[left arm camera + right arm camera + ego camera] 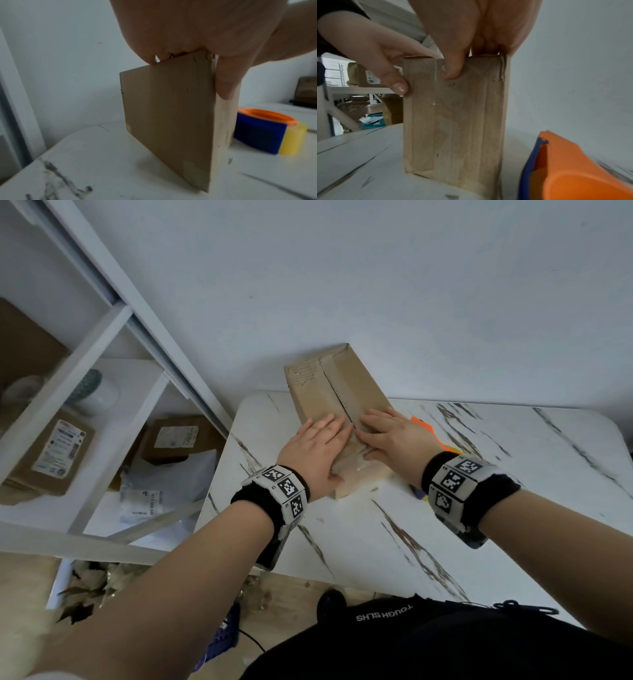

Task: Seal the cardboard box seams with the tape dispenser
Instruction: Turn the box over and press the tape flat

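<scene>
The cardboard box [334, 392] stands on the white marble-pattern surface [376, 525], against the pale wall, with its long top face upward and a dark seam running along the middle of that face. Glossy clear tape covers its near end face, which looks smooth and pale.

To the far left, a white shelf [113, 412] holds brown parcels [51, 453] with printed labels and some grey plastic mail bags [171, 474].

The left hand [313, 451] lies flat on the box top, left of the seam, fingers straight and together, and its thumb presses down on the near end face. The right hand [390, 436] lies flat on the other side of the seam in the same way, and its thumb [452, 67] presses on the taped end face. Both hands are wide and flat; they grasp nothing.

Just right of the box, on the surface, lies the tape dispenser [262, 129]: a blue plastic body with an orange rounded part, and a yellowish roll of tape [293, 139] in it.
</scene>
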Demonstrator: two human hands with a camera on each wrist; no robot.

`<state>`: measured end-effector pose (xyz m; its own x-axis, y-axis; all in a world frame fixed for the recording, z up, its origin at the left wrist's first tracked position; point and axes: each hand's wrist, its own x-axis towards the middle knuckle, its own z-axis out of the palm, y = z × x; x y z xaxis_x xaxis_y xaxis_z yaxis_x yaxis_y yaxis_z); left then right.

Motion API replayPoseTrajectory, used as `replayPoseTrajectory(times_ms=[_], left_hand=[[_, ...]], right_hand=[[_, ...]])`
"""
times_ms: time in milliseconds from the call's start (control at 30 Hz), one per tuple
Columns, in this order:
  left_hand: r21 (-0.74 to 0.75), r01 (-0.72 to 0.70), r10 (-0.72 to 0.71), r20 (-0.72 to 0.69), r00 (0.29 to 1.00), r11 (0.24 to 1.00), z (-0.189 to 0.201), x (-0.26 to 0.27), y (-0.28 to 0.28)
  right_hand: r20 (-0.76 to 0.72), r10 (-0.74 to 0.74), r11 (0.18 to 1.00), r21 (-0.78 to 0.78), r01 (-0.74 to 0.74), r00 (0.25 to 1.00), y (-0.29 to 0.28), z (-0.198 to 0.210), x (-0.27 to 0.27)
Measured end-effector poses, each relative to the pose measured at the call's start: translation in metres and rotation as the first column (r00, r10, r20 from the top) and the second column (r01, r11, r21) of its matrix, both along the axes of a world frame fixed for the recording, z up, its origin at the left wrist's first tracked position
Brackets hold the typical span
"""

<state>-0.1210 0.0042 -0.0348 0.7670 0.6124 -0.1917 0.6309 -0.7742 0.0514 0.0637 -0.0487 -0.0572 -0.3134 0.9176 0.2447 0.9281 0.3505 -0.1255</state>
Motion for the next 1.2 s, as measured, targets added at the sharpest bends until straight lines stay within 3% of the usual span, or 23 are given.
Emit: replayPoseTrajectory(times_ms=[267, 533, 667, 767, 867, 967, 1200], left_hand=[[0.009, 0.032, -0.033, 0.064, 0.997, 0.999, -0.003, -0.008, 0.005], [0.09, -0.165, 0.162, 0.038, 0.986, 0.982, 0.0, -0.028, 0.031], [0.116, -0.165, 0.16, 0.058, 0.985, 0.979, 0.0, -0.026, 0.026], [0.154, -0.171, 0.164, 0.061, 0.985, 0.973, 0.002, -0.023, 0.02], [0.207, -0.167, 0.159, 0.057, 0.986, 0.964, 0.003, -0.025, 0.018], [0.221, -0.152, 0.141, 0.062, 0.988, 0.963, 0.006, -0.033, 0.021], [0.14, -0.166, 0.155, 0.088, 0.984, 0.976, 0.004, -0.055, 0.033]], right_hand=[[-0.091, -0.01, 0.999, 0.035, 0.014, 0.996, -0.02, 0.007, -0.029], [-0.075, 0.173, 0.984, -0.022, -0.175, 0.982, -0.022, 0.018, -0.017], [-0.065, -0.04, 0.994, -0.108, 0.033, 0.997, -0.019, 0.028, -0.001], [-0.086, -0.209, 0.956, -0.227, 0.185, 0.974, -0.028, 0.04, -0.017], [0.002, -0.304, 0.903, -0.318, 0.289, 0.953, -0.033, 0.042, -0.042], [0.077, -0.286, 0.883, -0.365, 0.294, 0.955, -0.03, 0.036, -0.052], [0.041, -0.349, 0.874, -0.345, 0.341, 0.936, -0.026, 0.038, -0.044]])
